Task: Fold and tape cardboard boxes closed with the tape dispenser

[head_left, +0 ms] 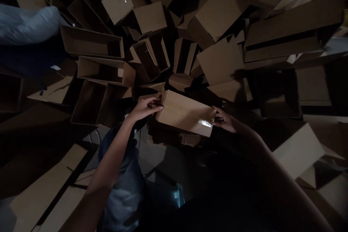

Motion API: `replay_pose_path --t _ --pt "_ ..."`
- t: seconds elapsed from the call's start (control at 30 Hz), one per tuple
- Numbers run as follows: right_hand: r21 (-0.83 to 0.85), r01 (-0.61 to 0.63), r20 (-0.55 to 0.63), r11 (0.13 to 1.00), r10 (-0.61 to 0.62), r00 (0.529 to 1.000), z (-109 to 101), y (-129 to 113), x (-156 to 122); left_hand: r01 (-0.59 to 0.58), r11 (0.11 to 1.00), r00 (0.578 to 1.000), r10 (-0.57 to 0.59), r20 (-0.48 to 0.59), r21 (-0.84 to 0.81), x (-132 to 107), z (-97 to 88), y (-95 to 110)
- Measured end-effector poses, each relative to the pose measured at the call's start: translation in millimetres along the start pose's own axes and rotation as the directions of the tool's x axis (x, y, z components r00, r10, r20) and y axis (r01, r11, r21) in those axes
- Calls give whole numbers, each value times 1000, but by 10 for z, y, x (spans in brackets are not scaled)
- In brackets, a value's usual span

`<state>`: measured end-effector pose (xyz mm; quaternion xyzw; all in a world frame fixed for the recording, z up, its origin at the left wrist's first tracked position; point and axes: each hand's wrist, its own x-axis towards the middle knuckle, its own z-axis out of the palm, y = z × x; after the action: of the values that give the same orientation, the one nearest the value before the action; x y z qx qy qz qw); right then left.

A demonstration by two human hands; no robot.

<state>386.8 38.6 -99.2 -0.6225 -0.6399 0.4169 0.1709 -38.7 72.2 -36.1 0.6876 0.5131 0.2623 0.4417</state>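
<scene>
A tan cardboard box [185, 110] lies tilted between my two hands, its broad face turned up and a shiny strip of clear tape [206, 123] near its right end. My left hand [146, 108] grips the left end, thumb and fingers at the edge. At the opposite end, my right hand [225, 120] has its fingers closed around the right edge, partly in shadow. Just below the box are stacked layers of cardboard [174, 139]. What lies under the box's far side is hidden.
Open cardboard boxes crowd the far side and left, among them a long open box [92, 41]. Larger cartons [221, 7] are heaped behind. More cardboard [299, 150] lies at right. A teal object [178, 194] is low in the middle, near my jeans [122, 192].
</scene>
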Motion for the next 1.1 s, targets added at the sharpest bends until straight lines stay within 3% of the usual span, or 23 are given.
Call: replay_pose_path --t 0.27,0.5,1.1 --pt "4 16 57 1000 -16 998 109 -255 0 50 966 999 -43 -32 255 -32 -77 -63" --pt "35 60 73 998 -63 995 145 -287 16 91 936 995 -76 -58 341 -57 -99 -110" --pt "35 102 81 994 -105 991 177 -382 -35 -1 979 997 -16 81 206 -39 -193 -199"
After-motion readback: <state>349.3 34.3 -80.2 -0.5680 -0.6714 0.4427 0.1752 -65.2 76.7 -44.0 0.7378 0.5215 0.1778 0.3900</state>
